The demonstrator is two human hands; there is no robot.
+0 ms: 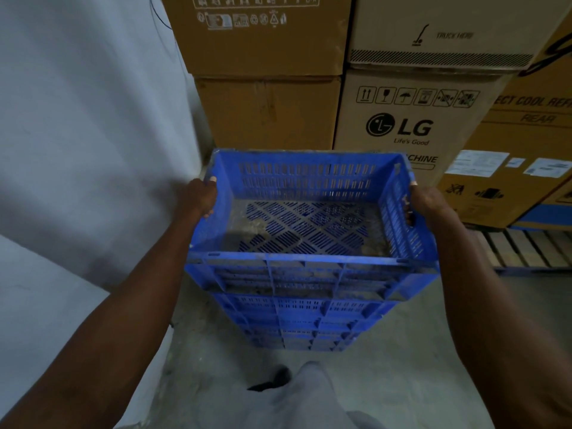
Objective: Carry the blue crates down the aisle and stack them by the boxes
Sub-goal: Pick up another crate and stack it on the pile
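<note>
1. A blue plastic crate (309,212) fills the middle of the view. It is open-topped, with slotted walls and a lattice floor in a diamond pattern, and grey dust and grit lie on its floor.
2. This top crate sits above a stack of matching blue crates (306,317) on the grey concrete floor (418,351), just in front of piled cardboard boxes.
3. Directly behind the crate, a pale box (411,119) reads "LG", "Life's Good" and part of a word, "CHINE", under a row of handling symbols.
4. Above it, another box (445,29) reads "TRUCK HERE".
5. To the right, a brown box (526,144) shows "CT COOL REF" and "REAR", with white paper labels stuck on it.
6. Plain brown boxes (266,109) stand to the left, beside a white wall (86,119).
7. The left hand (201,196) grips the crate's left rim, fingers curled over the edge.
8. The right hand (424,202) grips the right rim, fingers hooked through the side wall's handle opening.
</note>
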